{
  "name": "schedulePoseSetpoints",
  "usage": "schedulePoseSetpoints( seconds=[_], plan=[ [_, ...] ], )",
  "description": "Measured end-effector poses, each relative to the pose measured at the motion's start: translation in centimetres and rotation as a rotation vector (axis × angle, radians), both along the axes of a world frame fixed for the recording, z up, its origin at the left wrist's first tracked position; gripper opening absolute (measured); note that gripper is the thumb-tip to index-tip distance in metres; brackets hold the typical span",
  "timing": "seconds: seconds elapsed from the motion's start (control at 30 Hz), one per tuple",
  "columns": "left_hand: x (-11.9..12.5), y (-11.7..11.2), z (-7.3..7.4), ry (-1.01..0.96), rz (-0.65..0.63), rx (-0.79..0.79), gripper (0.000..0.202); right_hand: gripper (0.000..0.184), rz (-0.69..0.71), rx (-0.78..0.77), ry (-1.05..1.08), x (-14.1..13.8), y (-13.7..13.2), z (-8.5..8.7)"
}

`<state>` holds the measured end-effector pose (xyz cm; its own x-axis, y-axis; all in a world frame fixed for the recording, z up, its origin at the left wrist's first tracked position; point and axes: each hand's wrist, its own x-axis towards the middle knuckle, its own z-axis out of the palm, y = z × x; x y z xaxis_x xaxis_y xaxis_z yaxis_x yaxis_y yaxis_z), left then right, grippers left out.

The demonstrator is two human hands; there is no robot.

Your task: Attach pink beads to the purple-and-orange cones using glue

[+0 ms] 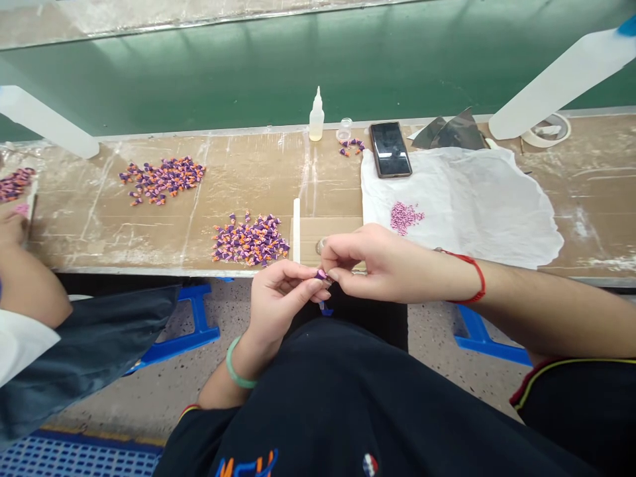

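Note:
Between thumb and forefinger, my left hand (pixel 283 291) pinches a tiny purple-and-pink piece (pixel 321 273) just off the table's front edge. My right hand (pixel 377 265) meets it there, its thumb and forefinger pressed together at the piece; whatever sits between those fingertips is too small to make out. Left of my hands lies a pile of small purple, orange and pink pieces (pixel 251 240). A white strip (pixel 297 228) rests beside that pile. On a white cloth (pixel 467 199) to the right is a little heap of pink beads (pixel 405 217).
A dropper bottle (pixel 317 119) stands at the back by a small clear cup (pixel 344 130) and a few more pieces. A phone (pixel 391 150) lies on the cloth's corner, a tape roll (pixel 546 130) farther right. Another pile (pixel 166 177) and a co-worker's hand (pixel 10 225) are leftward.

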<state>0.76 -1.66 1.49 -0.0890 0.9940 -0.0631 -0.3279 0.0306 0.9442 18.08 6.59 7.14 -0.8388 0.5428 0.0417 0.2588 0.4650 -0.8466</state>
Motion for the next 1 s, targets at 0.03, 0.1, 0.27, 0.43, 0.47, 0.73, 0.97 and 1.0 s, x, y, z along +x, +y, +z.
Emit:
schedulePoseSetpoints(
  seconds=[0.03, 0.1, 0.27, 0.43, 0.47, 0.73, 0.97, 1.0],
  plan=[
    [0.0, 0.0, 0.0, 0.002, 0.003, -0.015, 0.026, 0.01, -0.007, 0.015, 0.002, 0.0, -0.1, 0.1],
    [0.1, 0.0, 0.1, 0.004, 0.012, -0.035, 0.028, 0.012, -0.02, 0.038, -0.002, 0.0, -0.3, 0.1],
    [0.1, -0.1, 0.2, -0.013, 0.014, -0.044, 0.027, 0.01, -0.034, 0.071, -0.025, -0.1, -0.5, 0.1],
    [0.0, 0.0, 0.2, -0.019, 0.02, -0.02, 0.023, 0.013, -0.033, 0.084, -0.001, -0.2, -0.4, 0.1],
    [0.1, 0.0, 0.2, -0.014, 0.021, -0.016, 0.023, 0.013, -0.032, 0.08, 0.001, -0.2, -0.4, 0.1],
    [0.0, 0.3, 0.1, 0.015, 0.021, -0.037, 0.03, 0.012, -0.051, 0.07, -0.025, -0.1, -0.4, -0.6],
    [-0.2, 0.4, 0.5, -0.012, 0.004, -0.08, 0.03, 0.007, -0.391, -0.013, 0.008, 2.6, 0.2, -0.6],
    [-0.2, 0.5, 0.5, -0.005, 0.0, -0.08, 0.031, 0.008, -0.423, -0.054, 0.022, 2.9, 0.3, -0.6]
  ],
)
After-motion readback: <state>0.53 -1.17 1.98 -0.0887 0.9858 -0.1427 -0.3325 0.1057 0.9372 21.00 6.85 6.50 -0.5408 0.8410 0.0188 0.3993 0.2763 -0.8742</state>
